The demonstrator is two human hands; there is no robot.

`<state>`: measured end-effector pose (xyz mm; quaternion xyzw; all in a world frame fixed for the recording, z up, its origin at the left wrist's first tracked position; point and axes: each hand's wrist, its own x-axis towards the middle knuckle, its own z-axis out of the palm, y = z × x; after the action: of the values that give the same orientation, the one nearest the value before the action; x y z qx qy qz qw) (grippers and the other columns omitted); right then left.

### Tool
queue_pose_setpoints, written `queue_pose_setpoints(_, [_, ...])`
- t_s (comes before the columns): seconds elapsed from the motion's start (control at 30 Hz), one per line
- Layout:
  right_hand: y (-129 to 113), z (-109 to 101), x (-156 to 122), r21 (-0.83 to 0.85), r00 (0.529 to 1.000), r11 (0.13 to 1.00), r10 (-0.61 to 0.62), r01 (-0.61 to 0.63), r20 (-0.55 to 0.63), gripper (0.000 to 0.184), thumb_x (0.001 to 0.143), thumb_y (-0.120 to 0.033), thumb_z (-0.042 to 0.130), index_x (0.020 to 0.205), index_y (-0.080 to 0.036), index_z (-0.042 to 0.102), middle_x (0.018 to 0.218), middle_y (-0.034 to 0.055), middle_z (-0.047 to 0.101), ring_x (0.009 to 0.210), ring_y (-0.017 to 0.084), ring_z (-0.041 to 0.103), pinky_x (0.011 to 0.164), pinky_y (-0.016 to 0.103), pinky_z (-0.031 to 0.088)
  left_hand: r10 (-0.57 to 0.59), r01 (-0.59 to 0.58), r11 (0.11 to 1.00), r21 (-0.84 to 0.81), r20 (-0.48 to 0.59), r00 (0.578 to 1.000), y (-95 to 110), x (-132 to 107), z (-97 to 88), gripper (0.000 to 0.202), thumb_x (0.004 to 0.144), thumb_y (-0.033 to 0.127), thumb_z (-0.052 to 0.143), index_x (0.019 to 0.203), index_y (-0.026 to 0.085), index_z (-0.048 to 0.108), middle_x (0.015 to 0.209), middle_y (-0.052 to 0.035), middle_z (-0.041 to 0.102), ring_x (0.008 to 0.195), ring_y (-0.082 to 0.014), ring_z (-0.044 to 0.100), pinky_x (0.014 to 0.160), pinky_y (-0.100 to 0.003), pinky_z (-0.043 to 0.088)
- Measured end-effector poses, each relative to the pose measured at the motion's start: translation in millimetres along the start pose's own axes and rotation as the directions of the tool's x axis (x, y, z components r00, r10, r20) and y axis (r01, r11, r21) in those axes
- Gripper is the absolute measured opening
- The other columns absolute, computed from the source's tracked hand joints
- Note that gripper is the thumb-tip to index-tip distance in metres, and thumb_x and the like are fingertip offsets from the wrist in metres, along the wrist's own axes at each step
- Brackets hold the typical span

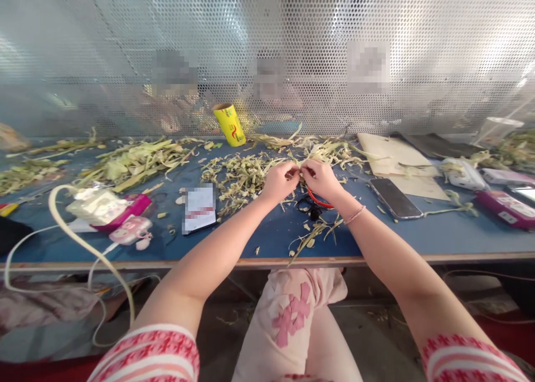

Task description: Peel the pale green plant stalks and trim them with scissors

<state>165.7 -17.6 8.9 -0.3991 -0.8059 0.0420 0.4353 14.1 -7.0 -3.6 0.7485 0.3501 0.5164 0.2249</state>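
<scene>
My left hand (282,180) and my right hand (319,178) meet fingertip to fingertip above the table, both closed in a pinch. What they pinch is too small and hidden by the fingers to make out. Just behind and left of them lies a heap of curled pale-green plant bits (240,176). Longer pale stalks (330,151) lie beyond my right hand. Under that hand are an orange-red ring (320,200) and a small black object (314,214), partly covered. A few thin plant strips (311,238) are scattered near the table edge.
A yellow tube (229,125) stands tilted before the perforated metal wall (267,31). Phones lie left (199,208) and right (396,198). Left are a stalk pile (136,162), a magenta-and-white device (106,206) and a cable (83,247); right, brown paper (393,156) and a magenta device (507,208).
</scene>
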Motion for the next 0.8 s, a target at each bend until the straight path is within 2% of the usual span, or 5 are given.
queue_pose_setpoints(0.13, [-1,0,0,-0.002,0.999,1.0,0.021,-0.021,-0.028,0.013,0.08,-0.019,0.042,0.071,-0.02,0.05,0.07,0.0045,0.056,0.067,0.016,0.051,0.067,0.028,0.04,-0.155,0.145,0.975,-0.17,-0.044,0.987,-4,1,4.1,0.005,0.075,0.018,0.058,0.072,0.019,0.062,0.068,0.0,0.061,0.066,-0.0132,0.056,0.07,-0.026,0.046])
queue_pose_setpoints(0.3, [3,3,0,-0.019,0.996,0.997,0.068,-0.069,-0.05,0.014,0.08,-0.021,0.043,0.073,-0.02,0.054,0.072,0.0046,0.058,0.066,0.016,0.05,0.067,0.028,0.04,-0.279,0.265,0.922,-0.284,-0.009,0.96,-9,2,8.3,0.006,0.076,0.023,0.06,0.072,0.019,0.059,0.065,0.0007,0.059,0.061,-0.0121,0.057,0.068,-0.027,0.048])
queue_pose_setpoints(0.5, [5,6,1,0.02,0.975,0.978,0.21,-0.209,-0.067,0.015,0.077,-0.024,0.044,0.067,-0.02,0.053,0.067,0.0026,0.056,0.063,0.015,0.048,0.067,0.028,0.039,-0.286,0.262,0.886,-0.383,-0.005,0.958,-2,2,5.7,0.01,0.079,0.023,0.062,0.073,0.019,0.054,0.071,0.0007,0.057,0.062,-0.0112,0.058,0.067,-0.027,0.05])
queue_pose_setpoints(0.63, [1,8,1,0.074,0.955,0.955,0.29,-0.286,-0.053,0.014,0.076,-0.025,0.045,0.067,-0.02,0.053,0.063,0.0008,0.054,0.062,0.015,0.046,0.065,0.027,0.038,-0.279,0.25,0.876,-0.412,-0.011,0.96,-8,3,4.6,0.012,0.079,0.023,0.063,0.074,0.019,0.053,0.069,0.0019,0.056,0.062,-0.0105,0.057,0.067,-0.026,0.05])
queue_pose_setpoints(0.8, [1,10,1,-0.004,0.972,0.974,0.224,-0.225,-0.075,0.013,0.077,-0.022,0.043,0.069,-0.02,0.053,0.068,0.0027,0.056,0.066,0.016,0.048,0.068,0.028,0.039,-0.247,0.216,0.887,-0.408,-0.025,0.969,-19,6,4.4,0.011,0.078,0.026,0.065,0.076,0.019,0.057,0.066,0.0026,0.054,0.06,-0.0101,0.055,0.069,-0.027,0.05])
